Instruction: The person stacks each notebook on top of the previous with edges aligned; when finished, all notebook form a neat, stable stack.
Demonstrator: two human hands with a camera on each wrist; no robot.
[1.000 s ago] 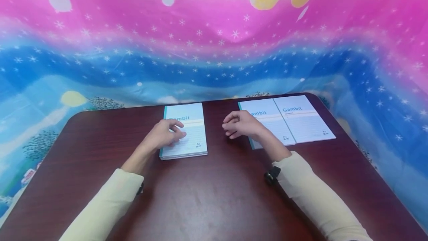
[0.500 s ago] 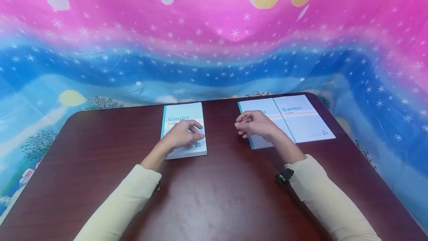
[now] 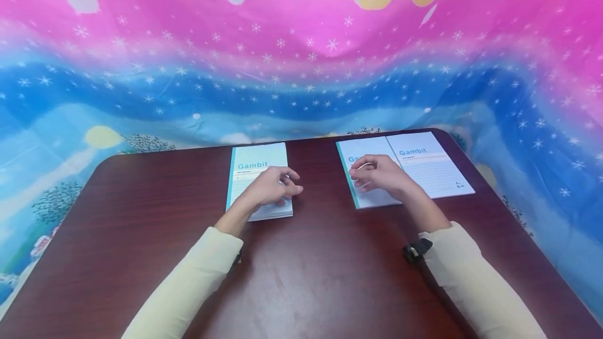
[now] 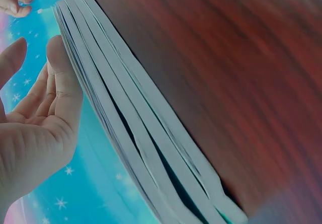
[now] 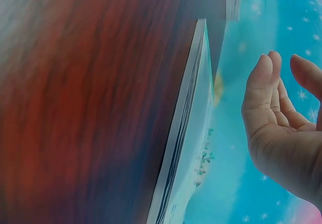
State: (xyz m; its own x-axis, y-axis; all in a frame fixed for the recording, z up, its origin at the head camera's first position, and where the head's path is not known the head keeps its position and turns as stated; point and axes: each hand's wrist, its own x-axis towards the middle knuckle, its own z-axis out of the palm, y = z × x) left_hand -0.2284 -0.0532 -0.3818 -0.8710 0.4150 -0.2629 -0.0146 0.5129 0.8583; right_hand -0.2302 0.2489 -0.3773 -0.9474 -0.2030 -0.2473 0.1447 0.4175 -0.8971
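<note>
A stack of several white notebooks (image 3: 249, 155) with teal spines and "Gambit" on the top cover lies left of centre on the table. Over its lower right part hovers my left hand (image 3: 268, 187), fingers loosely bent and holding nothing. The layered page edges (image 4: 146, 128) of that stack fill the middle of the left wrist view. My right hand (image 3: 380, 174), likewise holding nothing, is above the left notebook (image 3: 367, 146) of a side-by-side pair and hides part of its cover. The other notebook (image 3: 433, 171) shows its "Gambit" title. In the right wrist view, that hand (image 5: 284, 128) is apart from the notebook edge.
The dark reddish-brown wooden table (image 3: 301, 276) has rounded far corners. A pink and blue cloth (image 3: 301, 77) with snowflakes hangs behind it and along its sides. A strip of table separates the stack from the pair. Both sleeves are pale; a black band (image 3: 417, 250) circles the right wrist.
Both hands have moved to the right: the left across the stack toward its right edge, the right from beside the pair to over its left notebook. The notebooks have stayed in place.
</note>
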